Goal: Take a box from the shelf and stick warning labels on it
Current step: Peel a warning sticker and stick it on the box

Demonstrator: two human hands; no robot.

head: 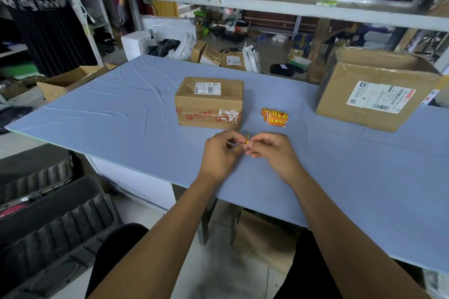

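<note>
A small sealed cardboard box [209,102] with a white shipping label on top stands on the blue table [116,114]. To its right lies a small pile of yellow and red warning labels [274,117]. Just in front of the box, my left hand [220,153] and my right hand [272,152] meet fingertip to fingertip. Both pinch one small yellow and red label [247,141] between them, seen edge-on. The hands hover above the table, apart from the box.
A large open cardboard box [374,94] sits at the table's right rear. Another open carton [70,81] lies off the left edge. A shelf beam [243,3] with cartons crosses overhead. Black ridged crates [48,213] stand on the floor at left.
</note>
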